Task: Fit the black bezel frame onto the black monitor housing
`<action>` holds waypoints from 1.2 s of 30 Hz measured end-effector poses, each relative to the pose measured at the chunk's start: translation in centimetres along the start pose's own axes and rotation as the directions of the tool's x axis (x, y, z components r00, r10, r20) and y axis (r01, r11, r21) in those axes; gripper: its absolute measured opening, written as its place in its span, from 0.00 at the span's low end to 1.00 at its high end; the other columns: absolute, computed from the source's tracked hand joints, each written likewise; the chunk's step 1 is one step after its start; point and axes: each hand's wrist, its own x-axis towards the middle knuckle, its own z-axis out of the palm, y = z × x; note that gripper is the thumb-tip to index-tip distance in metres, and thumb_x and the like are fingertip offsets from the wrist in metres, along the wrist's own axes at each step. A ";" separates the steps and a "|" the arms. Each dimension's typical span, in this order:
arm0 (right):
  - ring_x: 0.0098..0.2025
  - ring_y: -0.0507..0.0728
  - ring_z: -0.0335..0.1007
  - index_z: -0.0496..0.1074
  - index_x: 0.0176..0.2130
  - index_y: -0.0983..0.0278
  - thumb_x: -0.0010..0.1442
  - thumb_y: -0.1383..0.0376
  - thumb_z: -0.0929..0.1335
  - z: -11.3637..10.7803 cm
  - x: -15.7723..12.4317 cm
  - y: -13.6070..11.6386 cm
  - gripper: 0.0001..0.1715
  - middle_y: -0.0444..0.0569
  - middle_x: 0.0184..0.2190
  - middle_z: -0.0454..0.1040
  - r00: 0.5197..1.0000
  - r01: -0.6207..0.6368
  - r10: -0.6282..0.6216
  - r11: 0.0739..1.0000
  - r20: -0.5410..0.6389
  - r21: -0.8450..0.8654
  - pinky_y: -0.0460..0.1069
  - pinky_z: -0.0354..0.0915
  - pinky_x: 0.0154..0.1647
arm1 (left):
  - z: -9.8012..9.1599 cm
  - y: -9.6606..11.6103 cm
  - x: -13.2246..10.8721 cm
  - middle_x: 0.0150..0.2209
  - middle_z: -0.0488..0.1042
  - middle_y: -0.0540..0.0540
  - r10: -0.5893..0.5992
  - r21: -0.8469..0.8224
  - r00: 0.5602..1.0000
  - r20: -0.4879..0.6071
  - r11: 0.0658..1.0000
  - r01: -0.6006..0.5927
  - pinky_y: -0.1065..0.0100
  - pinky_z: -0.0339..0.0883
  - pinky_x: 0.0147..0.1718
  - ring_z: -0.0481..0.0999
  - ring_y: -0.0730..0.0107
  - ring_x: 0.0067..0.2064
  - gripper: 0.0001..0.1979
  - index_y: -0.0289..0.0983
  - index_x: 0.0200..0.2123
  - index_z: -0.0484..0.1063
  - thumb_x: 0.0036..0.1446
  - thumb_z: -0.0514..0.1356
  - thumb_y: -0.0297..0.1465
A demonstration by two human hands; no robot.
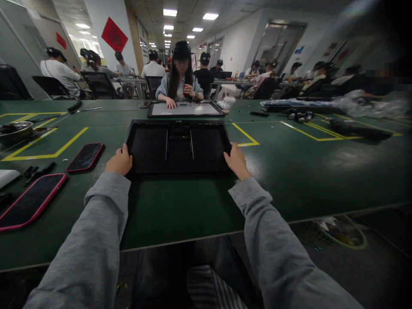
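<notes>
A wide black monitor housing, its hollow inner side facing up, is in front of me over the green table. Two thin upright ribs and a recess show at its middle. My left hand grips its left edge, thumb along the rim. On the opposite edge, my right hand is closed in the same way. Whether the housing's near side rests on the table or is lifted slightly, I cannot tell. Left of my left hand lies a red-cased phone; a larger pink-cased phone is nearer to me.
Across the green table, a person works over a black-framed panel, close to a plastic cup. A metal bowl stands at left. Plastic-wrapped parts and a black tool lie at right. A basket is on the floor.
</notes>
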 end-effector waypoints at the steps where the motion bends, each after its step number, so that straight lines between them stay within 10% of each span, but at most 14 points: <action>1: 0.60 0.70 0.68 0.59 0.63 0.71 0.63 0.66 0.63 0.0 0.0 0.0 0.31 0.69 0.58 0.69 1.000 -0.002 0.002 1.000 0.001 0.000 0.63 0.66 0.58 | 0.0 0.0 0.0 0.65 0.60 0.22 -0.001 0.001 1.000 0.001 1.000 0.001 0.44 0.68 0.52 0.73 0.37 0.58 0.36 0.28 0.73 0.44 0.67 0.42 0.40; 36: 0.61 0.72 0.66 0.58 0.65 0.74 0.64 0.64 0.63 0.3 0.1 0.0 0.33 0.72 0.58 0.68 1.000 0.019 -0.018 1.000 0.004 -0.017 0.65 0.65 0.58 | 0.0 0.1 0.0 0.65 0.61 0.22 -0.002 0.024 1.000 0.003 1.000 0.002 0.46 0.68 0.52 0.73 0.38 0.57 0.36 0.28 0.73 0.44 0.67 0.42 0.41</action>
